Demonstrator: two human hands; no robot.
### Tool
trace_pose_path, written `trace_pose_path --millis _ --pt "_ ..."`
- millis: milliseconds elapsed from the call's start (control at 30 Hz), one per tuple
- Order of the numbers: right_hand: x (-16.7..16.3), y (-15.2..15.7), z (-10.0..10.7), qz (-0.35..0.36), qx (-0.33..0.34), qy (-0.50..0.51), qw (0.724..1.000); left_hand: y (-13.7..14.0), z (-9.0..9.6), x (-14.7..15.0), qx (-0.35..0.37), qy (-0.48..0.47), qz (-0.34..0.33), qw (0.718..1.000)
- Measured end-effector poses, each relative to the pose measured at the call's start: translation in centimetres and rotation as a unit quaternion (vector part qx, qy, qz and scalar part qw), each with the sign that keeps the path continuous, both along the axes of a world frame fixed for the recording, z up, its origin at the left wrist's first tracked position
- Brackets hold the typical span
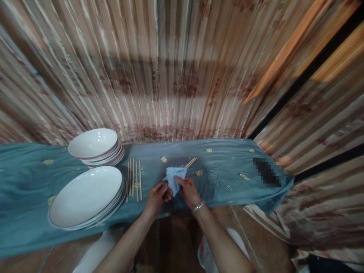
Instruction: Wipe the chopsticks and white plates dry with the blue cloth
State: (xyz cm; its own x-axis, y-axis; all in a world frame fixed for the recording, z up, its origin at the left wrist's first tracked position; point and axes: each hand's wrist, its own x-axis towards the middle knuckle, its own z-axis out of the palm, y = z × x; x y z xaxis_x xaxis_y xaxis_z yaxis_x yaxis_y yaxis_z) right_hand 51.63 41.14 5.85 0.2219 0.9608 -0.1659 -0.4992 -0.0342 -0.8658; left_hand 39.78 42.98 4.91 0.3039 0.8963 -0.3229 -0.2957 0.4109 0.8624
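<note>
A light blue cloth (175, 175) is pinched in my right hand (190, 191), thumb on top, wrapped around a pair of wooden chopsticks (191, 162). The chopsticks' tips stick out of the cloth at its upper right; the middle is hidden beneath it. At the cloth's lower left, my left hand (157, 195) is closed in line with the chopsticks, gripping their other end, mostly covered by the fingers. Left of my hands, several more chopsticks (133, 180) lie side by side on the blue-green tablecloth (218, 182).
A stack of white plates (85, 197) stands at the left front, with a stack of white bowls (95, 144) behind it. A dark, pixelated object (267, 172) lies at the table's right end. Pleated patterned curtains (176, 76) hang behind the table and at the right.
</note>
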Motion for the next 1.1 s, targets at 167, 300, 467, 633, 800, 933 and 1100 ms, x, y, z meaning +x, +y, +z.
trace_pose_path --millis 167,300,467,633,800,933,1100 --pt "-0.5 -0.2 -0.3 0.043 0.001 0.024 0.999 0.0 -0.2 0.3 -0.003 0.002 0.005 1.0" --pt "-0.3 -0.1 -0.4 0.033 -0.001 0.027 0.999 0.1 -0.2 0.5 0.009 0.012 -0.006 1.0" --pt "1.8 0.7 0.2 -0.044 -0.005 0.048 0.998 0.0 0.1 0.5 0.034 0.028 -0.033 0.998" --pt "5.1 1.3 1.0 -0.129 -0.02 0.069 0.989 -0.1 0.0 0.3 0.026 0.037 -0.042 0.998" --pt "6.4 1.1 0.8 -0.15 -0.013 0.08 0.985 -0.1 -0.1 0.2 0.03 0.038 -0.044 0.998" --pt "5.8 1.0 0.5 -0.15 -0.013 0.08 0.985 -0.1 -0.1 0.1 0.028 0.04 -0.037 0.998" --pt "3.9 0.6 0.5 -0.1 -0.016 0.054 0.993 -0.1 -0.1 0.2 0.021 0.037 -0.041 0.998"
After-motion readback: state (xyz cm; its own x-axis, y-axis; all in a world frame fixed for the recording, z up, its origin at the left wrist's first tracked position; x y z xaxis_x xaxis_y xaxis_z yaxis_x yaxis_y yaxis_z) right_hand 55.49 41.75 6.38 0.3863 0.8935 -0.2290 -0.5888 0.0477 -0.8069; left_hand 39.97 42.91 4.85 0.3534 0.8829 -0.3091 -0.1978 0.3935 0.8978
